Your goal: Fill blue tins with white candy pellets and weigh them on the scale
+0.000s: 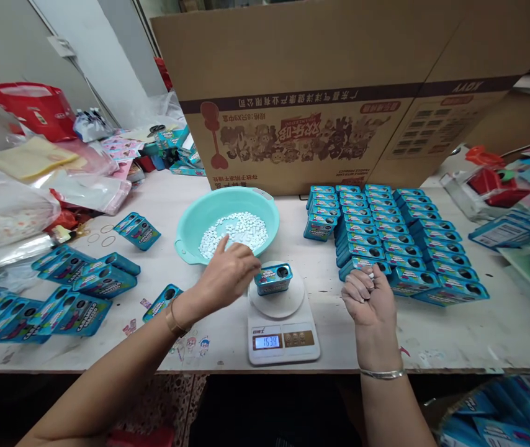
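Note:
My left hand (233, 273) hovers at the left edge of a small teal candy box (273, 280), fingers loosely bent and the thumb apart. Whether its fingertips touch the box I cannot tell. That box stands on the round plate of a white kitchen scale (284, 341) with a lit display. Behind the left hand is a turquoise basin (190, 241) holding many small white candies (241, 231). My right hand (368, 293) is closed in a fist, palm up, with a bit of white candy showing between the fingers, just in front of rows of teal boxes (377, 233).
More teal boxes (81, 310) stand at the left, one lying near my left forearm (162, 302). A large cardboard carton (302, 112) rises behind the table. Plastic bags (8, 205) and a red basket (36, 112) fill the far left. Further boxes (511, 410) sit below at lower right.

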Available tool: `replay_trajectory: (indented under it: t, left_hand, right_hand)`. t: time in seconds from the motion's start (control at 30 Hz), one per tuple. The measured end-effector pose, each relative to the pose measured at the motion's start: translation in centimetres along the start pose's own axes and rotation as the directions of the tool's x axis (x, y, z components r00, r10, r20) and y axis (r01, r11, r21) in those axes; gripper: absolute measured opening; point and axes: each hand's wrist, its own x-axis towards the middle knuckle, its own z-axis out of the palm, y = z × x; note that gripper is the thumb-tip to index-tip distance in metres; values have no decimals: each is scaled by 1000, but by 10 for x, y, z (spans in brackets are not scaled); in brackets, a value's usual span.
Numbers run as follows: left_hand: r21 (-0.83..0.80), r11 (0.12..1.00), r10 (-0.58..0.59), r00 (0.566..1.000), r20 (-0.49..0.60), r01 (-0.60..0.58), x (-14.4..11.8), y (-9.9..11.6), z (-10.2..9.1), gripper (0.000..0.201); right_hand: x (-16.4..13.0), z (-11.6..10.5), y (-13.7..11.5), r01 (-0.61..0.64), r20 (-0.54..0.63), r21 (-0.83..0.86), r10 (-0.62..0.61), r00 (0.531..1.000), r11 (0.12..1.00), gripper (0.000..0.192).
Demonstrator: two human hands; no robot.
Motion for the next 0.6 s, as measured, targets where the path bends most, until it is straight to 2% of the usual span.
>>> replay_trajectory:
  t: [0.07, 0.13, 0.17, 0.23, 0.27, 0.33, 0.4, 0.47, 0.6]
  left_hand:
    - [21, 988, -147, 974, -170, 153, 5, -10, -8, 20]
    - [6, 971, -229, 932, -280, 241, 9, -15, -13, 41]
    - [-17, 974, -223, 934, -279, 228, 10, -14, -12, 54]
    - [-71, 988, -149, 972, -179, 139, 12, -3, -4, 67]
    - [-84, 992, -103, 989, -103, 94, 12, 4, 2, 66]
    - [-63, 997, -44, 998, 49, 47, 15, 22, 16, 52]
    - [-22, 1000, -15, 990, 143, 18, 24, 36, 26, 31]
    - [-10, 1000, 11, 989, 147, -10, 40, 47, 33, 20]
    - [14, 999, 46, 997, 63, -47, 96, 56, 49, 22]
  right_hand:
    - [0, -1, 0, 8, 9, 11, -8, 1000, 1000, 24]
    - [0, -1, 0, 14, 6, 27, -15, 1000, 1000, 25]
    - [0, -2, 0, 20, 1, 35, -20, 1000, 999, 25]
    - [0, -2, 0, 28, -6, 45, -28, 1000, 999, 26]
    - [0, -2, 0, 28, -4, 44, -28, 1000, 999, 26]
    - [-1, -3, -1, 18, 13, 29, -18, 1000, 999, 27]
    - [-2, -5, -4, 11, 40, 8, -11, 999, 1000, 28]
    - [-5, -8, -9, 27, 59, -2, -26, 998, 1000, 28]
    - [-12, -13, -17, 42, 16, 27, -43, 999, 999, 27]
